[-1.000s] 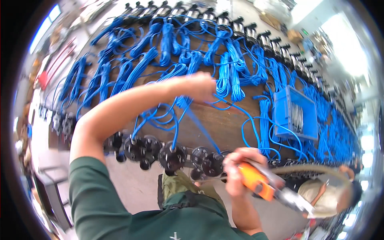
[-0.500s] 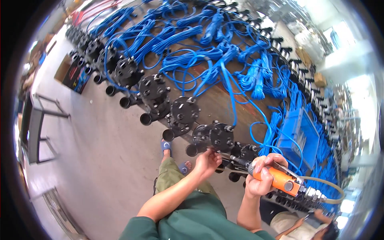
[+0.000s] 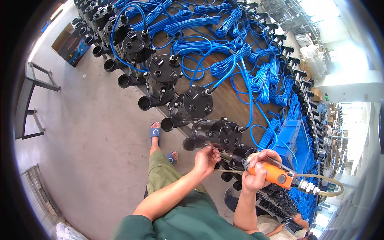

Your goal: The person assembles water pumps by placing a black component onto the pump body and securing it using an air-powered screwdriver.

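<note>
My right hand (image 3: 259, 170) is wrapped round an orange air screwdriver (image 3: 276, 175), with metal fittings and a hose at its rear. Its front end points left toward a black cylindrical pump (image 3: 216, 133), with smaller black parts beside it. My left hand (image 3: 207, 161) is closed just below that pump's near side, thumb and fingertips pinched together. A thin sliver seems to show at those fingertips, too small to name. A blue cable (image 3: 251, 108) runs from the pump's top fitting. Whether the screwdriver's tip touches anything is hidden.
More black pumps (image 3: 162, 76) line the bench's near edge, their round outlets facing me. Coiled blue cables (image 3: 192, 25) cover the brown bench top (image 3: 192, 68). A blue crate (image 3: 292, 138) stands on the right. Another person (image 3: 272, 226) works at lower right. A dark metal frame (image 3: 30, 100) stands on the left.
My view has shifted, so the pumps and bench appear moved in the picture. Both hands stay near the same pump. The screwdriver remains in my right hand, slightly lower and further left in view.
</note>
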A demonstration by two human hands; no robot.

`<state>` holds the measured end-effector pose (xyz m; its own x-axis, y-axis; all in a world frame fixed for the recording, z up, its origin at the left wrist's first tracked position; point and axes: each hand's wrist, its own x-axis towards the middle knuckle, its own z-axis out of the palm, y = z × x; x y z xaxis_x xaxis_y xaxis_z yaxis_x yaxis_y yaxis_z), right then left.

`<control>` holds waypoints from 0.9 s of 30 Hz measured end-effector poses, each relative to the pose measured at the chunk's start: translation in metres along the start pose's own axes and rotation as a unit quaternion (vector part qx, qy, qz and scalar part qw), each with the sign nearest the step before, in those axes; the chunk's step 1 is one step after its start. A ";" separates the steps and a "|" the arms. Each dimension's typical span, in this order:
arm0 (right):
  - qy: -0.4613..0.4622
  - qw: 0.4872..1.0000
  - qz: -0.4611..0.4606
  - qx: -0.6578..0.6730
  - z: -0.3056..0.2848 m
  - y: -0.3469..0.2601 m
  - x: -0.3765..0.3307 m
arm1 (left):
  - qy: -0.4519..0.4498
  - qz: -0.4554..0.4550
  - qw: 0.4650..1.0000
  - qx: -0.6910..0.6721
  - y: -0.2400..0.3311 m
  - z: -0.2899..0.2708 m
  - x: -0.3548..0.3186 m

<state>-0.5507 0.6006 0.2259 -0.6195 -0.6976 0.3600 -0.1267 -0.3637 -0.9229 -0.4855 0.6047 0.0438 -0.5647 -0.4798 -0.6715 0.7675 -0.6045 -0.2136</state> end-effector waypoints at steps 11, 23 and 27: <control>-0.115 0.993 0.033 0.020 -0.007 0.034 -0.003 | 0.046 -0.017 0.976 0.214 0.011 -0.001 -0.008; -0.153 0.986 0.061 0.020 -0.002 0.029 0.001 | -0.102 0.471 0.451 0.751 0.066 0.027 0.008; -0.164 0.985 0.052 0.029 -0.007 0.032 0.001 | -0.141 0.444 0.485 0.740 0.072 0.027 0.015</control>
<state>-0.5605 0.5924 0.1955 -0.3414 -0.8913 0.2985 -0.0250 -0.3089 -0.9508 -0.4467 0.5365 0.0379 -0.3904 -0.9108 0.1346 -0.1949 0.2247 0.9547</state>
